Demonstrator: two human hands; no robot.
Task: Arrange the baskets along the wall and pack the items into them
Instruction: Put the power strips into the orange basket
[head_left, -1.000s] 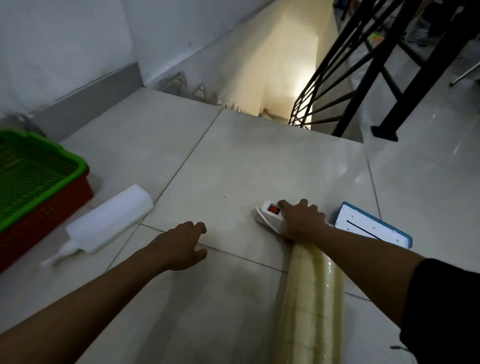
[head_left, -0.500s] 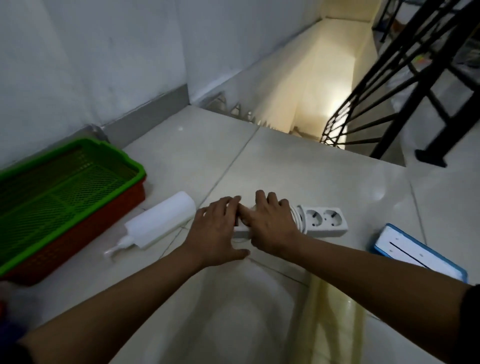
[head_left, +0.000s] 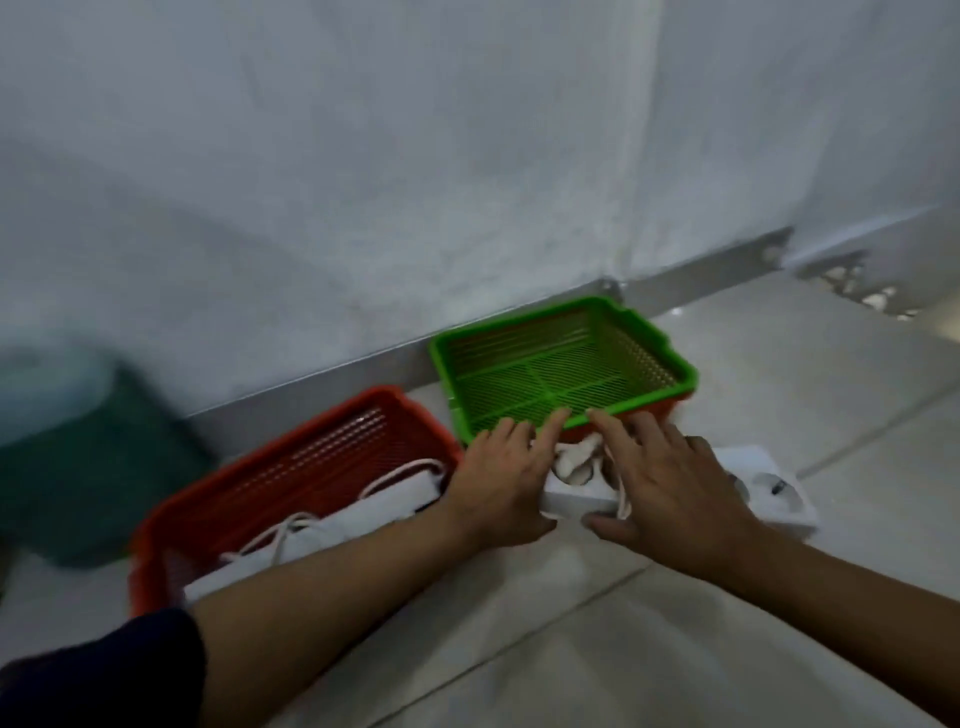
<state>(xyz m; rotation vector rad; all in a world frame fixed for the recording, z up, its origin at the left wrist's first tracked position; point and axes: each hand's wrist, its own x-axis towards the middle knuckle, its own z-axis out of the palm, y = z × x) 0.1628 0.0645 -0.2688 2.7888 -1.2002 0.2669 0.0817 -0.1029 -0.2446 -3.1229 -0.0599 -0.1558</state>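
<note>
On the pale tiled floor (head_left: 675, 649) by the white wall (head_left: 415, 156), both hands (head_left: 498, 478) (head_left: 670, 488) grip a power strip (head_left: 769, 493)

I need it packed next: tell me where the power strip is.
The power strip is at centre-right, held by both hands just in front of the green basket, right of the red basket.

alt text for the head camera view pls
Two bare hands, left hand and right hand, carry a white power strip above a tiled floor toward an empty green basket and an orange basket holding white corded items, both against the wall.
</note>
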